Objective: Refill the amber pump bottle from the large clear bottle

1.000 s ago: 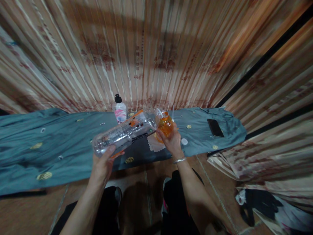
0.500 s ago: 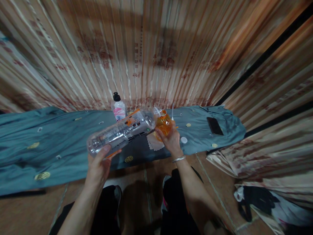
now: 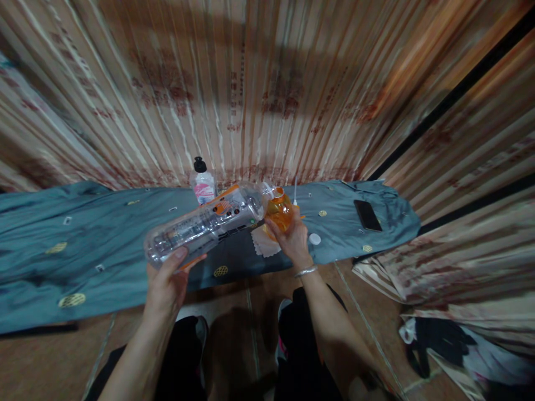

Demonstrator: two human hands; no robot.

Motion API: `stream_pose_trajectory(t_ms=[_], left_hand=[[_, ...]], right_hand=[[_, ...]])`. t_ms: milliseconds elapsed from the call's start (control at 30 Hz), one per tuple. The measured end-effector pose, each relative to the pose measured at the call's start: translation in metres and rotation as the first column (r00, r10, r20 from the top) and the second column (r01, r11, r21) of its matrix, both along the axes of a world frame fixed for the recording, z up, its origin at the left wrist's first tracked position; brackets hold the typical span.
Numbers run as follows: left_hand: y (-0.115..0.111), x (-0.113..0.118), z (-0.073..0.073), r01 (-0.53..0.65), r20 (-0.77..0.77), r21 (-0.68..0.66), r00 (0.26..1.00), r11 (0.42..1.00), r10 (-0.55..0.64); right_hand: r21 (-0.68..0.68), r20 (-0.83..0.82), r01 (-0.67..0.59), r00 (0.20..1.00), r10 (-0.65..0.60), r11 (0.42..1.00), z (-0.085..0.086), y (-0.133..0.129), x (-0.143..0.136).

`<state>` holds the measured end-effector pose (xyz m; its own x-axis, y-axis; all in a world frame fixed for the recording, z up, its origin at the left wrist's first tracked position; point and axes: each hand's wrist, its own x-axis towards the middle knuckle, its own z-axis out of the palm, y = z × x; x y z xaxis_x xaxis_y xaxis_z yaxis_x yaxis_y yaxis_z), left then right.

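My left hand (image 3: 168, 281) is closed around the base of a large clear plastic bottle (image 3: 204, 225) with an orange and black label. The bottle is tilted, its neck pointing right and slightly up. My right hand (image 3: 293, 236) grips a small orange see-through bottle (image 3: 279, 210). The mouths of the two bottles meet or nearly touch; the exact contact is too blurred to tell. Below them a pale scalloped cloth (image 3: 264, 245) lies on the table, partly hidden. A white round cap (image 3: 315, 239) rests right of my right hand.
A clear bottle with a pink label and black top (image 3: 204, 186) stands behind the large bottle. A black phone (image 3: 367, 215) lies to the right on the teal table cover (image 3: 112, 239). Striped curtains (image 3: 234, 100) hang close behind. Bags (image 3: 443, 340) are on the floor at right.
The base of the large bottle has shifted slightly left in my left hand, and the bottle has turned a little. My right hand and the orange bottle have stayed nearly still.
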<state>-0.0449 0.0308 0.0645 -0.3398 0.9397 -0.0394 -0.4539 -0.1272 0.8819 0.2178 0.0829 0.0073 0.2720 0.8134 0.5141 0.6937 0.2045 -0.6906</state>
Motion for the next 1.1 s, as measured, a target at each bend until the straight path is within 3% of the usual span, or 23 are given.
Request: stream_pose_trajectory(t_ms=[300,500,1100], left_hand=[[0.000,-0.002,0.002,-0.022,-0.045,0.073,0.999,0.997,0.025],[0.003,-0.005,-0.006,0.010,0.027,-0.026,1.000,1.000,-0.009],[0.004,-0.005,-0.006,-0.013,0.110,-0.141,0.993,0.990,0.029]], right_hand=[[-0.001,-0.027,0.019,0.999,-0.019,1.000,0.003,-0.001,0.001],[-0.011,-0.035,0.020,0.999,-0.020,1.000,0.005,-0.002,0.000],[-0.008,-0.028,0.001,1.000,-0.001,1.000,0.005,-0.003,0.001]])
